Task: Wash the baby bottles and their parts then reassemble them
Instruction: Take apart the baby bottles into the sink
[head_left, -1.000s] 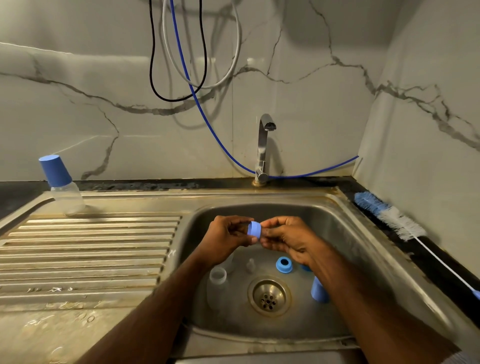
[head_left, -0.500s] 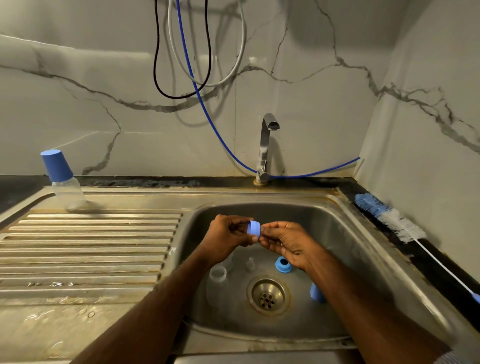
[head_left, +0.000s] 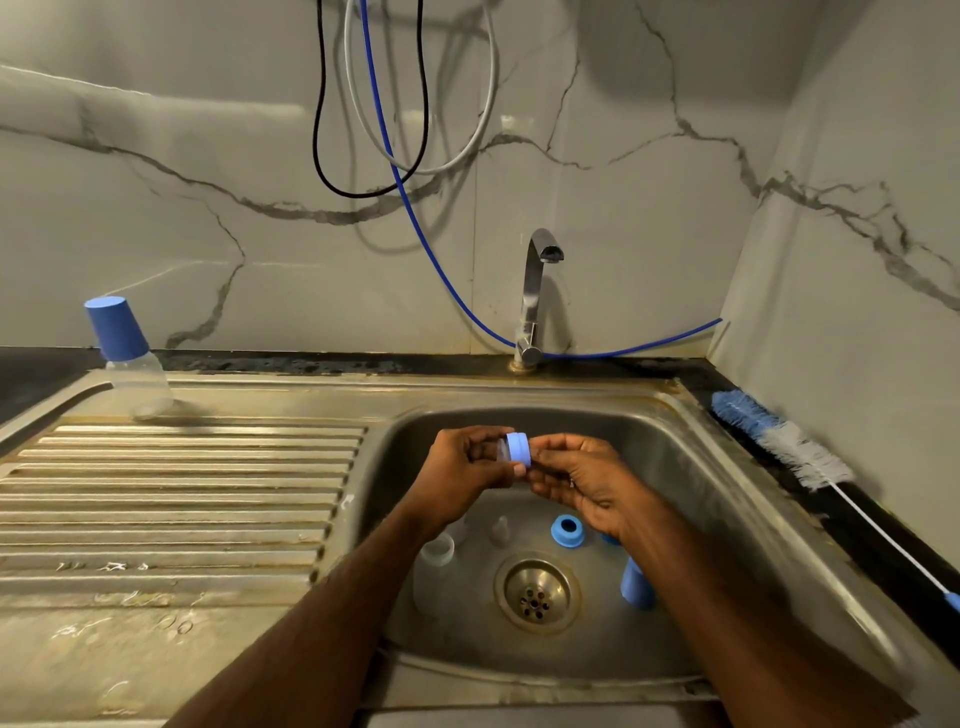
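Note:
Over the sink basin (head_left: 691, 483), my left hand (head_left: 462, 475) and my right hand (head_left: 582, 480) both pinch a small blue collar ring (head_left: 518, 448) with a clear teat piece showing at its left side. On the basin floor stand a clear bottle (head_left: 435, 569), a small clear teat (head_left: 500, 529), another blue ring (head_left: 567, 531) and a blue cap (head_left: 636, 584) partly hidden by my right forearm. An assembled bottle with a blue cap (head_left: 122, 353) stands at the far left of the drainboard.
The tap (head_left: 537, 291) rises behind the basin, no water running. A bottle brush (head_left: 779, 439) with blue and white bristles lies on the right counter edge. The ribbed drainboard (head_left: 182, 499) spreads to the left. Cables and a blue hose (head_left: 410, 208) hang on the wall.
Both hands have stayed together over the basin holding the blue ring, turning it slightly. The view has shifted a little; nothing in the sink has moved.

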